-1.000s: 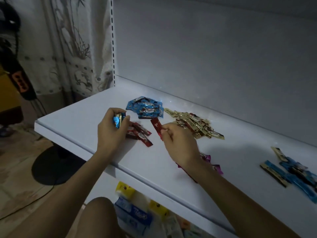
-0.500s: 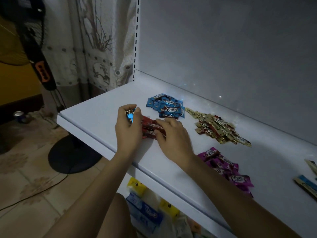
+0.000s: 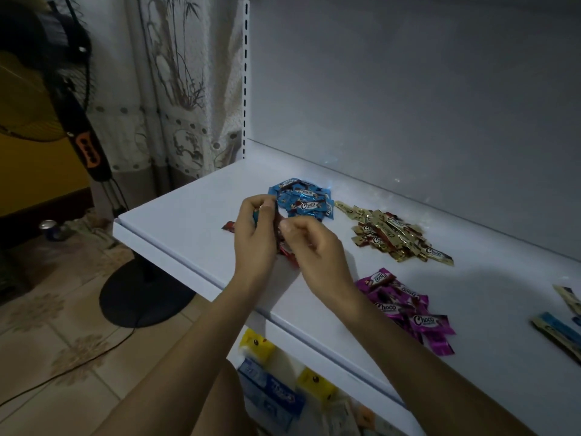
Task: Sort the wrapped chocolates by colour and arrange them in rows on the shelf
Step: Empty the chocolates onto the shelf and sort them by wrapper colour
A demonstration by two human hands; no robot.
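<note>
Since the earlier frame the right hand (image 3: 314, 251) has been lifted off the red chocolates (image 3: 287, 254) it was pressed flat on. Now it's curled, and what looks like a red wrapper is pinched between thumb and forefinger, right up against the left hand (image 3: 256, 237). That left hand is kept closed round a small bunch of blue-wrapped pieces (image 3: 256, 217), held just above the shelf (image 3: 176, 215). One red piece (image 3: 229, 226) is now seen lying alone just left of it. The blue pile (image 3: 301, 199) is found behind the hands, the gold pile (image 3: 393, 237) to the right and the purple pile (image 3: 405, 306) nearer the front edge, so the sorting looks mostly done. The reds are probably being gathered up for laying out — no rows can be seen yet
</note>
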